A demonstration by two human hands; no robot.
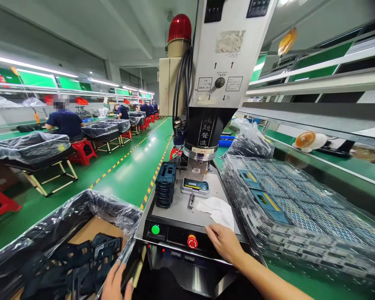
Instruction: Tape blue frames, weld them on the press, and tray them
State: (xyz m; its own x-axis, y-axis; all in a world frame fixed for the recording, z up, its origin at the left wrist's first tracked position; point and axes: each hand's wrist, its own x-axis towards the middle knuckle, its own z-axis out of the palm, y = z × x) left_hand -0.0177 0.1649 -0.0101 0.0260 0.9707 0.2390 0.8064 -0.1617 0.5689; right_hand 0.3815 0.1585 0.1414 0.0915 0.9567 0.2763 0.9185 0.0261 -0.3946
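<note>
My right hand (225,243) lies palm down on the front right of the machine's panel, fingers stretched, beside a red emergency stop button (192,241); what is under the palm is hidden. At the bottom, my left hand (116,282) is near the rim of a plastic-lined bin (95,200) holding dark plastic frames (104,250), its thumb apart from the fingers. Under the ultrasonic welder's horn (196,168), a blue-green housing part (196,184) sits in a light fixture. A stack of dark housings (165,185) stands left of it, a white cloth (217,210) in front to the right.
On the right, stacked clear trays (287,200) hold rows of housings. A green button (155,229) is on the panel's left. Beyond the bin runs a green floor (134,156) with striped tape; seated people (65,121) work along benches at left. A fan (309,141) stands right.
</note>
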